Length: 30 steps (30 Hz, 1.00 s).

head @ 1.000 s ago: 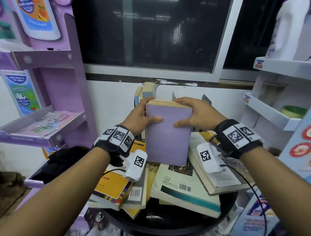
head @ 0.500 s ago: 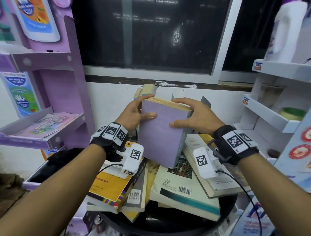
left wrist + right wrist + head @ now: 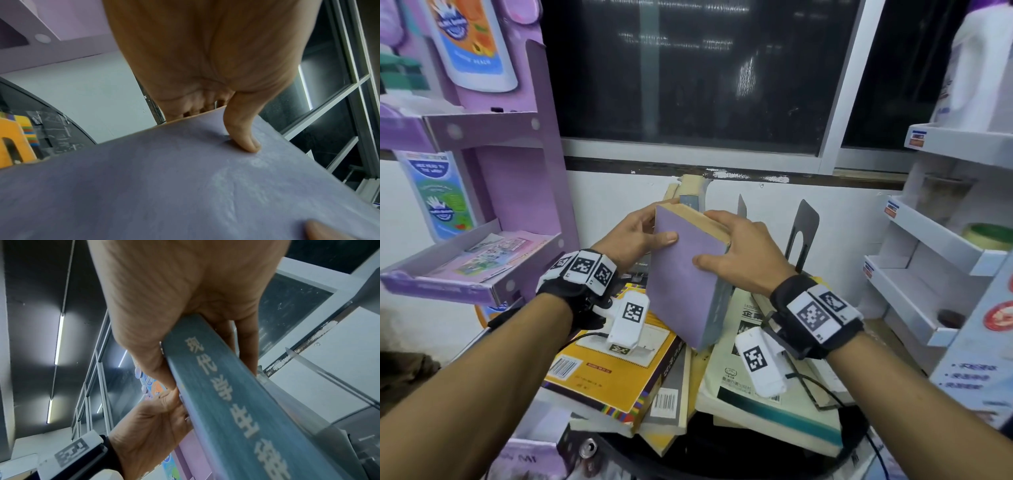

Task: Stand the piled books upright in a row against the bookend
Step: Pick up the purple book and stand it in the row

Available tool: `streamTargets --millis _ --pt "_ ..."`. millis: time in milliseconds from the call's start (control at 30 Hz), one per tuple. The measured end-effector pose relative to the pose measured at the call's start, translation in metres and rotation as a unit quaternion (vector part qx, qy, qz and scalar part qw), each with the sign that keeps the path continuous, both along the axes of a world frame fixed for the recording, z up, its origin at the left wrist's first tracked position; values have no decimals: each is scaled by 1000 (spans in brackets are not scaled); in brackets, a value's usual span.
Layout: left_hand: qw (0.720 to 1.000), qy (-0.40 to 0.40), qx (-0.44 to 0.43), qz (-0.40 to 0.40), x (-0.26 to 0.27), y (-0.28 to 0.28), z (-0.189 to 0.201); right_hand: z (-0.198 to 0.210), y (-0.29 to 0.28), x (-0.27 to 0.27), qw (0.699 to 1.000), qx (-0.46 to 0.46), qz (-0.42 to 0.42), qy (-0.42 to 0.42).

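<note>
Head view: dark window [image 3: 705, 75] at 12 o'clock, purple rack [image 3: 517, 192] at 9, white shelves [image 3: 935, 250] at 3. Round black table [image 3: 722, 455] w/ book pile [image 3: 619, 370] at 6. Purple book [image 3: 685, 284] tilted at ctr above pile, gripped by left hand [image 3: 633, 236] & right hand [image 3: 743, 253]; bookend [image 3: 803, 229] just right.

The purple book [image 3: 681, 281] had a matt paper cover, faintly scuffed, with yellowed page edges and a dull grey-blue spine. The bookend [image 3: 800, 233] looked like thin grey sheet metal — smooth, semi-matt. The yellow book [image 3: 616, 373] beneath had a glossier cover. The worktop [image 3: 722, 455] was black and shiny.
</note>
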<state>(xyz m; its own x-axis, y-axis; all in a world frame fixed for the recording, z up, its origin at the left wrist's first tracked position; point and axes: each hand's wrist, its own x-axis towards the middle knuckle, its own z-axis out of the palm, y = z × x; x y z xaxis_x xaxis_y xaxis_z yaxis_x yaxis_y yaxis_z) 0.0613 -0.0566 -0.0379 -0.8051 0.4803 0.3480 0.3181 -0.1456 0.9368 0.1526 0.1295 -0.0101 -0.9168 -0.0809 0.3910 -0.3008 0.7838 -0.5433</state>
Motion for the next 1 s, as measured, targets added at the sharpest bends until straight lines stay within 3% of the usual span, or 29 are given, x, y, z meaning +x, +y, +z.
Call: streamTargets --millis 267,667,1000 --pt "999 -25 12 25 -4 -13 -12 1 -22 -9 997 63 -36 -8" --pt "999 -31 21 40 3 -6 -6 7 -29 -2 997 26 -63 27" --pt "979 36 -6 200 -24 19 16 36 7 -13 993 28 -111 11"
